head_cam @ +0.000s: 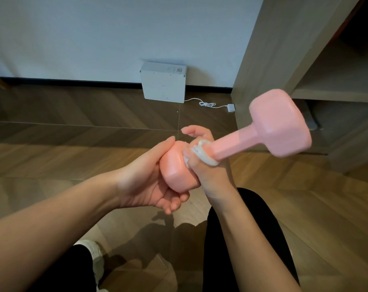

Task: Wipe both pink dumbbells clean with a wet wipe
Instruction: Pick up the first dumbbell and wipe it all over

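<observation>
One pink dumbbell (252,135) is held in the air above the floor, its far head up and to the right, its near head low at the centre. My left hand (149,182) cups and grips the near head from the left and below. My right hand (208,165) wraps a crumpled white wet wipe (204,153) around the handle just beside the near head. A second dumbbell is not in view.
A white flat box (164,81) leans against the wall, with a white cable and plug (230,107) on the wooden floor. A beige shelf unit (318,60) stands at the right. My legs in black trousers and a white shoe (94,256) are below.
</observation>
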Demonstrator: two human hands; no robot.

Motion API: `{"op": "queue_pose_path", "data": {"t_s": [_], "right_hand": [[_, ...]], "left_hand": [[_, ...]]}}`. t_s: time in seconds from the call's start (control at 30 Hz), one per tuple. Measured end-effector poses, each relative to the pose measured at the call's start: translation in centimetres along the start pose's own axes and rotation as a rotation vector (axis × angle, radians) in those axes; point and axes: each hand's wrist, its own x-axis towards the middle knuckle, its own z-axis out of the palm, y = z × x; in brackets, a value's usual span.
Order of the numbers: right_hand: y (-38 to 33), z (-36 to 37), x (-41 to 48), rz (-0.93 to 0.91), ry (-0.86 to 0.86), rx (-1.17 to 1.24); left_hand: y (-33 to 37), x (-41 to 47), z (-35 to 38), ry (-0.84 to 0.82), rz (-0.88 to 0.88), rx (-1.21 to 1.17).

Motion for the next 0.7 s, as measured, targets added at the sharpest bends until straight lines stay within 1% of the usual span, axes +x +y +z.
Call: {"op": "queue_pose_path", "data": {"t_s": [0.07,0.2,0.27,0.33,0.43,0.5,0.53,0.6,0.63,0.7], "right_hand": [[-0.5,0.1,-0.1,-0.015,0.074,0.011],[-0.4,0.1,-0.1,0.008,0.157,0.068],[-0.7,0.8,0.0,0.023,0.182,0.146],[-1.2,1.3,0.1,0.016,0.204,0.286],[-1.4,0.6,0.1,0.081,0.192,0.298],[-1.5,-0.1,-0.2,0.136,0.178,0.349],[-1.7,0.1,-0.2,0.159,0.165,0.375],[-2.1,0.1,-0.4,0.194,0.153,0.391],[-2.1,0.0,-0.3,0.199,0.147,0.384],[-2.3,-0.4,-0.3,0.169,0.145,0.36]], "left_hand": [[-0.2,0.4,0.5,0.055,0.108,0.024],[-0.9,0.9,1.1,0.199,0.328,0.151],[-1.4,0.9,1.4,0.276,0.428,0.293],[-1.7,0.8,1.8,0.324,0.564,0.482],[-1.6,0.8,2.5,0.337,0.781,0.708],[-1.5,1.1,2.6,0.43,0.915,0.882],[-1.6,1.1,2.5,0.479,0.952,0.938],[-1.8,1.1,2.5,0.544,0.954,0.948],[-1.8,1.0,2.4,0.536,0.922,0.906],[-1.4,0.7,2.2,0.419,0.808,0.717]]}}
